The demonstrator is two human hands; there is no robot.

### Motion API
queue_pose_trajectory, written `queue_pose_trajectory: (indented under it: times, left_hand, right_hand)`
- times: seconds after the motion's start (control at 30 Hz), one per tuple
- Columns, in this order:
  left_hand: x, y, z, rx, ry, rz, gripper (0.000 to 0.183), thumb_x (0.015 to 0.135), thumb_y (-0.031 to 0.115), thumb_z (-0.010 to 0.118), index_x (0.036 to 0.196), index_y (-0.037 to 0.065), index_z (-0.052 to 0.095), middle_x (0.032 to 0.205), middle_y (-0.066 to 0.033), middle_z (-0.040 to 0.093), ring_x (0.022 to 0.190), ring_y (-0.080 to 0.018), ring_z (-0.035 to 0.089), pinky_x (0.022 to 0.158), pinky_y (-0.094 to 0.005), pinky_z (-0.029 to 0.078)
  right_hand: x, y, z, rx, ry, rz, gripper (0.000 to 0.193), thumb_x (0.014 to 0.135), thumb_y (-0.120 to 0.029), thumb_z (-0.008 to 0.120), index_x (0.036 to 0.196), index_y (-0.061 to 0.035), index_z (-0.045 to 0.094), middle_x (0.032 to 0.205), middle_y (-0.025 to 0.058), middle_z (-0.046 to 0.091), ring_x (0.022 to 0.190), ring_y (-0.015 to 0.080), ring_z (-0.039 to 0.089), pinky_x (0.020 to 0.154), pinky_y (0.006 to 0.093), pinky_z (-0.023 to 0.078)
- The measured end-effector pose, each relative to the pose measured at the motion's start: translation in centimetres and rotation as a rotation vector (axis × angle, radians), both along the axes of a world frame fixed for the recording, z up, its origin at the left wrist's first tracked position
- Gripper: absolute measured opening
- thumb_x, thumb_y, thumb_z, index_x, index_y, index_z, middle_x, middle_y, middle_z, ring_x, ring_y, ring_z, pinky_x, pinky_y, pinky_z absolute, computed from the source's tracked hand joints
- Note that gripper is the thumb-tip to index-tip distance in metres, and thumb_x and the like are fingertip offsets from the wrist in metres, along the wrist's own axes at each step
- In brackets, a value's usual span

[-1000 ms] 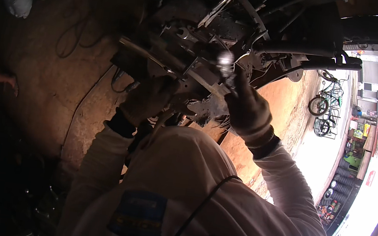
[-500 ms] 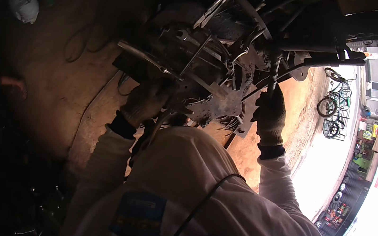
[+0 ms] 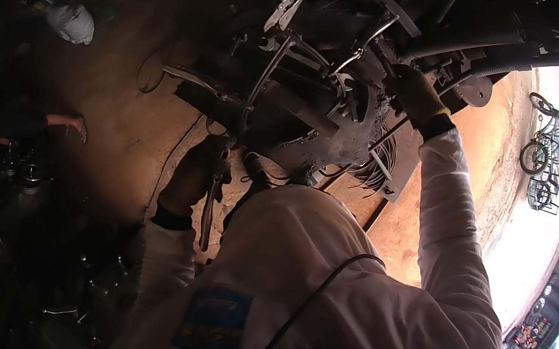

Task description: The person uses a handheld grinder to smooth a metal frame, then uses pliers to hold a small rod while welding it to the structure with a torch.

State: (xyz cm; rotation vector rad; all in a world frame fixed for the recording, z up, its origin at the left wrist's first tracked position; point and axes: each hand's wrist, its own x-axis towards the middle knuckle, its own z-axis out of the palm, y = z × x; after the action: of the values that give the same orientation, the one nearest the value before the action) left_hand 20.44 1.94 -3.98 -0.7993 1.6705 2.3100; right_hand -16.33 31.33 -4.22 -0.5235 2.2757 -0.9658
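My gloved left hand (image 3: 192,176) is closed around a long tool with a slim, slightly curved handle (image 3: 208,211); its head end is too dark to make out. It is beside the near left corner of a dark steel assembly (image 3: 347,144). My gloved right hand (image 3: 413,97) is up at the assembly's right side, fingers curled round a dark part that I cannot make out. Locking pliers are clamped on the assembly: one pair (image 3: 291,3) at the top, another (image 3: 367,45) near my right hand, and a third (image 3: 200,81) at the left edge.
A coil of cable (image 3: 378,168) lies beneath the assembly. Thick dark tubes (image 3: 466,47) cross at upper right. A thin cord (image 3: 165,177) runs over the brown floor. Another person's leg (image 3: 64,121) shows at left, near a white bag (image 3: 72,23). A bicycle (image 3: 545,142) stands outside.
My right hand has moved up and away from me, arm stretched further. My left hand has drawn back toward me with the long tool. The whole view has shifted somewhat.
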Motion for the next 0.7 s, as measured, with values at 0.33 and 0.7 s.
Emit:
queue_pose_trajectory:
  times: [0.33,0.7]
  left_hand:
    - [1.7,5.0,1.2,0.429,0.174,0.038,0.058,0.098,0.057,0.051,0.123,0.005,0.054,0.077,-0.0064,0.061,0.053,-0.0119,0.055,0.047,-0.0248,0.046]
    - [-8.9,8.5,6.5,0.502,0.419,-0.019,0.063,0.098,0.036,0.06,0.148,0.005,0.041,0.087,-0.0062,0.059,0.063,-0.0105,0.054,0.062,-0.028,0.051]
  right_hand:
    - [-3.2,-2.9,-0.1,0.332,0.494,0.242,0.041,0.09,-0.031,0.062,0.121,-0.004,0.066,0.104,0.0181,0.072,0.097,0.0337,0.069,0.085,0.0439,0.053]
    - [15.6,-0.1,4.4,-0.642,-0.074,0.001,0.077,0.098,-0.055,0.055,0.149,-0.0003,0.038,0.133,0.0151,0.059,0.115,0.019,0.058,0.1,0.0334,0.046]
